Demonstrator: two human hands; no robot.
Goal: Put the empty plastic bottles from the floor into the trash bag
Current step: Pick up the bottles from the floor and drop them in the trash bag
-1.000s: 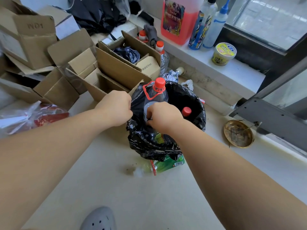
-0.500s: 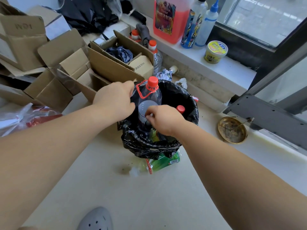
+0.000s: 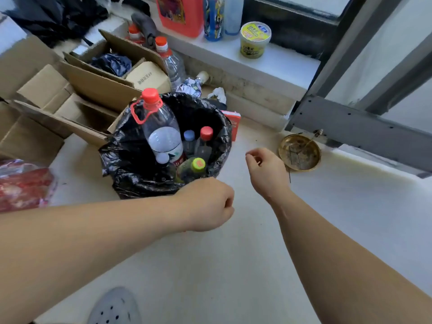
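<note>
The black trash bag (image 3: 131,164) stands open on the floor. Inside it a large clear bottle (image 3: 161,134) with a red cap and red handle stands upright. Beside it are a blue-capped bottle (image 3: 189,136), a red-capped bottle (image 3: 206,134) and a green bottle (image 3: 191,168) with a yellow-green cap. My left hand (image 3: 208,204) is a closed fist at the bag's near rim, with nothing visible in it. To the right of the bag, above the floor, my right hand (image 3: 266,169) is loosely curled and empty. Two clear bottles with orange-red caps (image 3: 170,59) (image 3: 134,33) stand behind the boxes.
Open cardboard boxes (image 3: 88,85) crowd the left, touching the bag. A brass dish (image 3: 300,153) lies on the floor at right, beside a grey window frame (image 3: 350,122). The sill (image 3: 275,64) holds a yellow tub, a red jug and spray bottles. My grey shoe (image 3: 114,307) is at bottom.
Both hands have left the large bottle and the bag's rim and pulled back toward me, the right one moving out to the right. The large bottle now stands in the bag by itself.
</note>
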